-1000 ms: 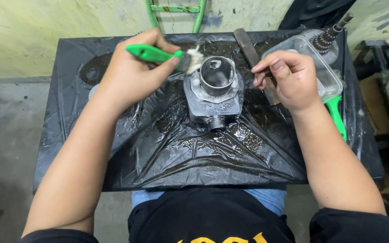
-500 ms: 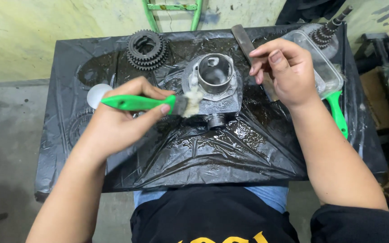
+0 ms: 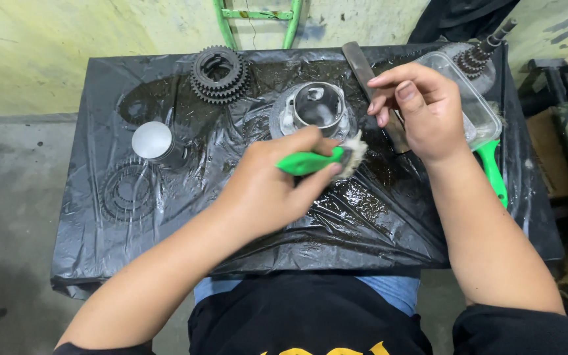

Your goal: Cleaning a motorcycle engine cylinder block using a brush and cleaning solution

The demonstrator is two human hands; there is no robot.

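My left hand (image 3: 272,184) grips a green-handled brush (image 3: 315,160), whose pale bristles press against the front right side of a grey metal engine cylinder (image 3: 315,107). The cylinder stands with its bore facing up on a wet black plastic sheet (image 3: 336,217). My right hand (image 3: 422,108) hovers just right of the cylinder with fingers loosely curled, holding nothing, above a flat metal file (image 3: 371,72).
A stack of dark gears (image 3: 219,72) lies at the back left, a shiny piston (image 3: 154,142) and a flat gear (image 3: 128,192) at the left. A clear plastic tub (image 3: 478,105) with a geared shaft (image 3: 484,49) sits at the right, a green handle (image 3: 493,172) beside it.
My left hand carried the brush from the cylinder's back left, around its front left, to its front right. My right hand lifted slightly off the cylinder's right side.
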